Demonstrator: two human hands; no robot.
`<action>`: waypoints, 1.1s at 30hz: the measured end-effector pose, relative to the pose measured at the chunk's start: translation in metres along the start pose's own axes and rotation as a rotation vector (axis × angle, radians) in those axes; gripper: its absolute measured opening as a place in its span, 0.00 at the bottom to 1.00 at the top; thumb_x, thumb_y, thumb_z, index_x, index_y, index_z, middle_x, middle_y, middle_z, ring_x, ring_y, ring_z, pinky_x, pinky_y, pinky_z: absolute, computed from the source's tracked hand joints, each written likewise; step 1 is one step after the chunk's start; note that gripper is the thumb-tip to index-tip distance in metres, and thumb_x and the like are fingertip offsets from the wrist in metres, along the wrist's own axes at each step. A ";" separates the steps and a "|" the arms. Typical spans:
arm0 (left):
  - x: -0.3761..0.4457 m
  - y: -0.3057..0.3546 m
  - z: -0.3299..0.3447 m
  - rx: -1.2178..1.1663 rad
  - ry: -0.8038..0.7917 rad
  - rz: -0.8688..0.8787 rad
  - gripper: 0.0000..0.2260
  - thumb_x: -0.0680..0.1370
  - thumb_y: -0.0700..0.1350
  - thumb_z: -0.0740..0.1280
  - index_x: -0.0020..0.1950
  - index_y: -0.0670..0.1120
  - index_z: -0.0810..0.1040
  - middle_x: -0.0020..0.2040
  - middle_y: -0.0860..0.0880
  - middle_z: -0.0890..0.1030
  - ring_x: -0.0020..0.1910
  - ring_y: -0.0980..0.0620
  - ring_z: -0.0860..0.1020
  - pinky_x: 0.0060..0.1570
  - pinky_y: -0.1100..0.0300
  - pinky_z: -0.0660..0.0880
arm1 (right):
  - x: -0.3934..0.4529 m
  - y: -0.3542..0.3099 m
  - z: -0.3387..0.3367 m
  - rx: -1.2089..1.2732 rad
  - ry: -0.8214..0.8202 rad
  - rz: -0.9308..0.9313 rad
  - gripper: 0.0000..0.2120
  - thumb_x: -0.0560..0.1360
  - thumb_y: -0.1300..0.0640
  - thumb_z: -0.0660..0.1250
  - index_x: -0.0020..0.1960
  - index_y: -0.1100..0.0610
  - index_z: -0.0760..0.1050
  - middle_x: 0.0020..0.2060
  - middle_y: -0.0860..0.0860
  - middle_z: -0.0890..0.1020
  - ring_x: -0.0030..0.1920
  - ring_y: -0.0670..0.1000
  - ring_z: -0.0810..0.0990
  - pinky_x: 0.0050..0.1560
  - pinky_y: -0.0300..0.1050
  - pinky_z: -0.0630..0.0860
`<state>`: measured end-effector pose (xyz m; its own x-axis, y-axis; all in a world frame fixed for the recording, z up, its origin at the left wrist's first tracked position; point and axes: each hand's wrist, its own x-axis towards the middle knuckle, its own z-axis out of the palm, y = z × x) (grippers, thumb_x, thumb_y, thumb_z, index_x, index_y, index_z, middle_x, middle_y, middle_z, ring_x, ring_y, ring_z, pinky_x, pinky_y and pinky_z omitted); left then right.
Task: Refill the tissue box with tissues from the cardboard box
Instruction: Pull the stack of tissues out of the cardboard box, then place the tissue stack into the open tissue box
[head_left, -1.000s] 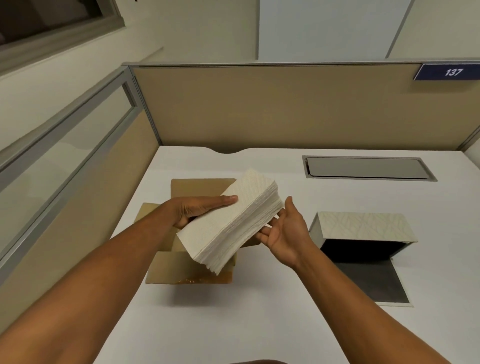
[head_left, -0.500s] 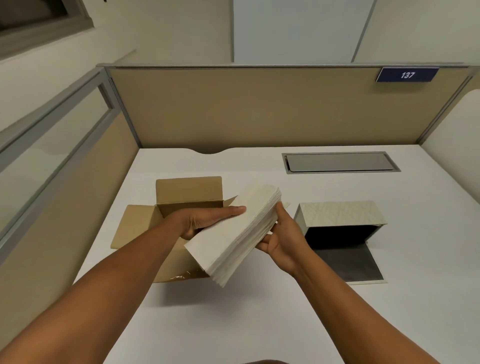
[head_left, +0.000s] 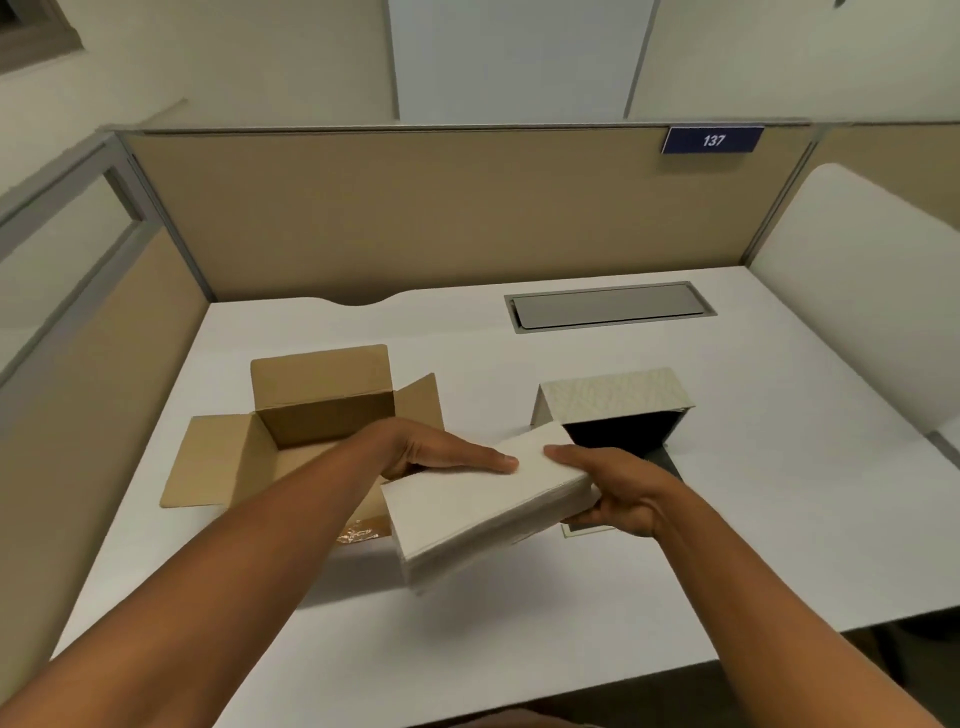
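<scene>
A thick stack of white tissues (head_left: 483, 512) is held above the white desk between both hands, tilted down toward me. My left hand (head_left: 441, 457) lies flat on its top left side, fingers extended. My right hand (head_left: 610, 493) grips its right end, thumb on top and fingers underneath. The brown cardboard box (head_left: 311, 410) stands open to the left, flaps spread. The tissue box (head_left: 613, 397) lies just beyond the stack on the right, its dark open side facing me and its lid flap flat on the desk, partly hidden by my right hand.
The white desk (head_left: 779, 519) is enclosed by tan partition walls at the back and left. A grey cable hatch (head_left: 608, 306) is set into the desk at the back right. A blue sign "137" (head_left: 712, 140) hangs on the back partition. The desk's front edge runs at lower right.
The stack has moved right and lower, from over the cardboard box to just in front of the tissue box's opening. My right hand has shifted from under the stack to gripping its end.
</scene>
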<state>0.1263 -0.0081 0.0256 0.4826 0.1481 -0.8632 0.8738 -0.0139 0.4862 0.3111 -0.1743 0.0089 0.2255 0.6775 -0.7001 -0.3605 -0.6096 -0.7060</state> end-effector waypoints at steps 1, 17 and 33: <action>0.001 0.003 0.001 -0.026 -0.013 0.019 0.29 0.70 0.70 0.67 0.62 0.52 0.79 0.51 0.47 0.85 0.48 0.49 0.85 0.51 0.55 0.81 | 0.000 0.004 -0.008 0.021 0.005 0.004 0.20 0.70 0.54 0.77 0.59 0.61 0.78 0.56 0.60 0.81 0.55 0.58 0.80 0.55 0.62 0.80; 0.098 0.042 0.073 -1.080 0.199 0.314 0.36 0.72 0.74 0.60 0.65 0.48 0.80 0.61 0.42 0.83 0.60 0.43 0.81 0.64 0.47 0.73 | 0.050 0.016 -0.157 0.319 -0.033 -0.103 0.17 0.73 0.55 0.73 0.60 0.61 0.79 0.56 0.59 0.83 0.57 0.58 0.81 0.57 0.57 0.79; 0.178 0.092 0.133 -0.867 0.774 0.286 0.29 0.63 0.69 0.74 0.58 0.55 0.77 0.58 0.51 0.80 0.54 0.54 0.77 0.46 0.60 0.73 | 0.098 0.020 -0.251 -0.321 -0.252 -0.254 0.26 0.73 0.57 0.75 0.68 0.50 0.70 0.62 0.49 0.81 0.61 0.49 0.80 0.59 0.45 0.78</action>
<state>0.3004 -0.1140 -0.1017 0.2293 0.8083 -0.5424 0.2652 0.4843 0.8338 0.5533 -0.2240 -0.1008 0.0296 0.8758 -0.4817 -0.0158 -0.4815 -0.8763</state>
